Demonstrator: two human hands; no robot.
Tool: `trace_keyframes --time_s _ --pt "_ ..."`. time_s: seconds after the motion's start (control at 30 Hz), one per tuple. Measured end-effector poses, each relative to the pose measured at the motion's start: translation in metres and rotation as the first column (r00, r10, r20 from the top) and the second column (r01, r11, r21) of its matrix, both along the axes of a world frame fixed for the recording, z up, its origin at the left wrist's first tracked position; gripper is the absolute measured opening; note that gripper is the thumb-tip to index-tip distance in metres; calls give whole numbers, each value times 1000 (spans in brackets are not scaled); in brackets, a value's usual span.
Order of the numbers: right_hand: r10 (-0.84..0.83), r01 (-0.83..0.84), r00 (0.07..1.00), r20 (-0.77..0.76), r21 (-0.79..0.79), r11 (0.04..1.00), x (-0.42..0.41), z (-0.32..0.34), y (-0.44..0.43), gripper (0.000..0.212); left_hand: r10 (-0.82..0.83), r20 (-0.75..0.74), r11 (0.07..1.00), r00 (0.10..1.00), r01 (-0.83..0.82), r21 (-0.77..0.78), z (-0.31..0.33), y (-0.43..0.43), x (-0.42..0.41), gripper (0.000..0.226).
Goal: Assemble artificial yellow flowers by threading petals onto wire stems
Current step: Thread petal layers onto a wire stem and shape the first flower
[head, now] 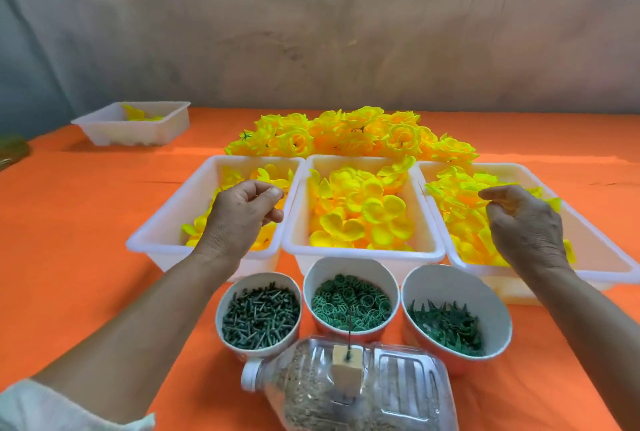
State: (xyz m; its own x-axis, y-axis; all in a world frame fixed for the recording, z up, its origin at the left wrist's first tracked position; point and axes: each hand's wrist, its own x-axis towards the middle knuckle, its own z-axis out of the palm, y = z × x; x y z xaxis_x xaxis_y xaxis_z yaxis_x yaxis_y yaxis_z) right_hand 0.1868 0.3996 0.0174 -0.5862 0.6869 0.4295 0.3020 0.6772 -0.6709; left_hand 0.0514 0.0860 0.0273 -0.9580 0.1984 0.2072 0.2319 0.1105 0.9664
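Yellow petals (pixel 363 212) with rounded lobes fill three white trays (pixel 363 254) set side by side on the orange counter (pixel 86 223). A thin wire stem (pixel 350 328) stands upright in a block (pixel 346 373) on a clear bottle (pixel 408 392). Three cups (pixel 351 266) hold dark green pins (pixel 259 318), rings (pixel 349 302) and calyxes (pixel 446 326).

Left hand (pixel 239 219): above the left tray, fingers curled. Right hand (pixel 523 223): fingers curled among the right tray's petals. Whether either hand holds anything cannot be told.

No text, label, brand, number or sign can be read anywhere in view.
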Motion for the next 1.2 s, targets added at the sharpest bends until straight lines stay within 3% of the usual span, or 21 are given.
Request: trace_keyframes --time_s 0.23,0.4,0.6,0.8,1.03,1.2 --pt "318 -315 946 65 -54 948 0 4 -63 23 104 -99 987 990 -115 -112 -17 -45 7 14" --pt "468 -477 849 247 -22 878 -8 -5 -88 16 151 -258 921 954 -231 -314 -32 -63 20 18" --pt "485 -496 802 348 -61 866 -10 -19 -91 11 -28 -381 856 924 -175 -487 -50 -77 46 12" --pt "469 -480 819 331 -52 876 -12 -23 -93 8 -217 -315 719 924 -67 -691 -72 -84 63 17" --pt "443 -469 830 340 -8 883 -15 -28 -94 6 -227 -273 559 935 -104 -823 -67 -72 63 25" --pt "434 -472 838 332 39 881 -16 -30 -96 9 -190 -304 538 934 -160 -827 -67 -66 63 20"
